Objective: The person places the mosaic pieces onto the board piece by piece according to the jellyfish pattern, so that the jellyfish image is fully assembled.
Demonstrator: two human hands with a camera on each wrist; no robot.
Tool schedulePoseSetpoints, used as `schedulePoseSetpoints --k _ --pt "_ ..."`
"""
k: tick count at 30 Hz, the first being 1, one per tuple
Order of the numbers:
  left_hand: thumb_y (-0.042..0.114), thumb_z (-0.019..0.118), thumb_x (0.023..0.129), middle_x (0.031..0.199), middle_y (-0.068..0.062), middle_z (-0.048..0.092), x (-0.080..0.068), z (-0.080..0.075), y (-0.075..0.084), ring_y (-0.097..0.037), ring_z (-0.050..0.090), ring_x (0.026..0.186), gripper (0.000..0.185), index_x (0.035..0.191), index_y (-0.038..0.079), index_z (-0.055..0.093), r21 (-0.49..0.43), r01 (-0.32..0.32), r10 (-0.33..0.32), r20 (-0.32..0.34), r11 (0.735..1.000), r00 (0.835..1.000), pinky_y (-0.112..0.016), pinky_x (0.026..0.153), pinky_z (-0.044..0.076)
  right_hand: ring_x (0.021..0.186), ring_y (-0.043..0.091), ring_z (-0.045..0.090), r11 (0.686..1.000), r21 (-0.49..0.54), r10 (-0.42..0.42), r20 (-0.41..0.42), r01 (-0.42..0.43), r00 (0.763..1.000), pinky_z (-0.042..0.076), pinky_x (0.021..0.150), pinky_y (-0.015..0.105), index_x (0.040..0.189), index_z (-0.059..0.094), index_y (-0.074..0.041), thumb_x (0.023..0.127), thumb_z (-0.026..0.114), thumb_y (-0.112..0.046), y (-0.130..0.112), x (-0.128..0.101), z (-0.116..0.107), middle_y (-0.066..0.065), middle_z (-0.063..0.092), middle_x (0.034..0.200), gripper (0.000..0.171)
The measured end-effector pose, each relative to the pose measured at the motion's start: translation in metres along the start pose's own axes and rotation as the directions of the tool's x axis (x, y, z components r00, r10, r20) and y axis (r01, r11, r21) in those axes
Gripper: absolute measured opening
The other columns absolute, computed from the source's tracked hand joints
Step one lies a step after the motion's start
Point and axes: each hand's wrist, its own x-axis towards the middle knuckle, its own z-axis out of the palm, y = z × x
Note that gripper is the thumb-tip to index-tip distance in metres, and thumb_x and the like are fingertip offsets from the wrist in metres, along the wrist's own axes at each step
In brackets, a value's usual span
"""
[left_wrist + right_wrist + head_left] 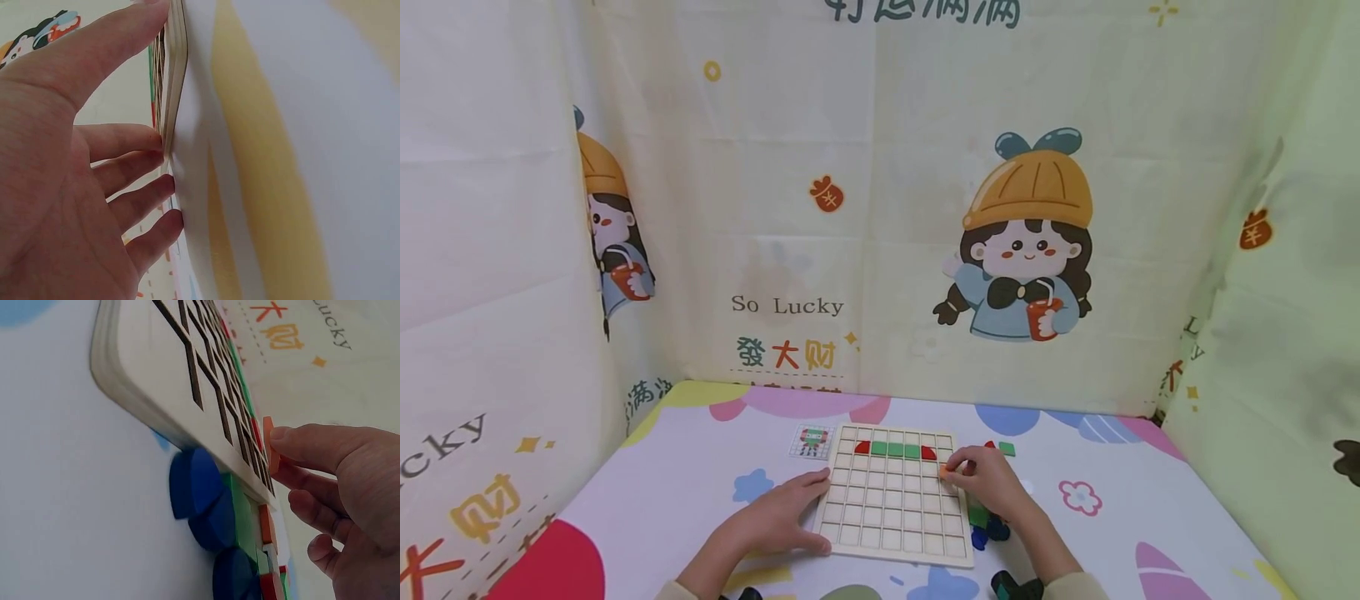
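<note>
A wooden grid board (891,500) lies on the table, with a row of red and green tiles (895,450) in its second row. My left hand (778,517) rests flat on the table, fingers straight against the board's left edge (175,94). Over the right edge of the board (162,381), my right hand (981,477) pinches a small orange tile (272,447) between thumb and forefinger. The same orange tile (943,472) shows at the fingertips in the head view.
A small pattern card (812,442) lies left of the board's top corner. Loose blue, green and red tiles (219,512) lie by the board's right side, partly under my right hand. A green tile (1007,449) sits further back. Printed cloth walls enclose the table.
</note>
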Motion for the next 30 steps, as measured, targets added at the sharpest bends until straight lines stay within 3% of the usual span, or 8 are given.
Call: schedulePoseSetpoints --k 5,9,17,24,30 --pt "0.062 0.069 0.065 0.148 0.000 0.033 0.000 -0.001 0.000 -0.027 0.031 0.135 0.093 0.139 0.015 0.040 -0.015 0.017 -0.016 0.012 1.000 1.000 -0.049 0.107 0.032 0.063 0.012 0.044 0.999 -0.023 -0.034 0.021 0.035 0.999 0.035 0.047 0.020 0.080 0.069 -0.022 0.075 0.074 -0.025 -0.006 0.004 0.004 -0.008 0.057 0.072 0.008" --pt "0.063 0.069 0.065 0.148 -0.002 0.033 0.001 0.000 -0.001 -0.028 0.032 0.134 0.094 0.139 0.013 0.040 0.007 -0.006 0.006 0.003 1.000 1.000 -0.049 0.105 0.034 0.065 0.013 0.046 0.998 -0.026 -0.061 0.040 0.062 0.997 0.038 0.048 0.020 0.081 0.070 -0.020 0.077 0.073 -0.025 -0.010 0.006 0.006 -0.008 0.058 0.076 0.007" --pt "0.062 0.069 0.065 0.148 -0.003 0.033 0.000 -0.001 0.000 -0.029 0.032 0.134 0.093 0.139 0.012 0.040 0.011 -0.022 0.022 -0.006 1.000 1.000 -0.050 0.105 0.034 0.072 0.011 0.047 0.997 -0.064 -0.047 0.052 0.050 0.998 0.043 0.055 0.018 0.082 0.071 -0.023 0.077 0.072 -0.024 -0.015 0.014 0.011 -0.007 0.061 0.083 0.006" --pt "0.062 0.068 0.066 0.148 -0.003 0.033 0.001 -0.004 -0.001 -0.029 0.032 0.135 0.093 0.139 0.011 0.039 0.011 -0.023 0.023 -0.010 1.000 1.000 -0.050 0.106 0.033 0.079 0.011 0.049 0.993 -0.063 -0.101 0.043 0.103 0.994 0.047 0.066 0.021 0.082 0.072 -0.023 0.078 0.072 -0.019 -0.019 0.019 0.012 -0.008 0.064 0.088 0.005" --pt "0.062 0.068 0.066 0.148 -0.003 0.033 -0.001 -0.002 0.000 -0.029 0.032 0.134 0.093 0.139 0.012 0.039 0.011 -0.021 0.021 -0.005 1.000 1.000 -0.050 0.105 0.034 0.080 0.012 0.050 0.993 -0.033 -0.111 0.067 0.113 0.992 0.048 0.067 0.022 0.081 0.072 -0.020 0.078 0.072 -0.017 -0.015 0.020 0.017 -0.008 0.063 0.088 0.004"
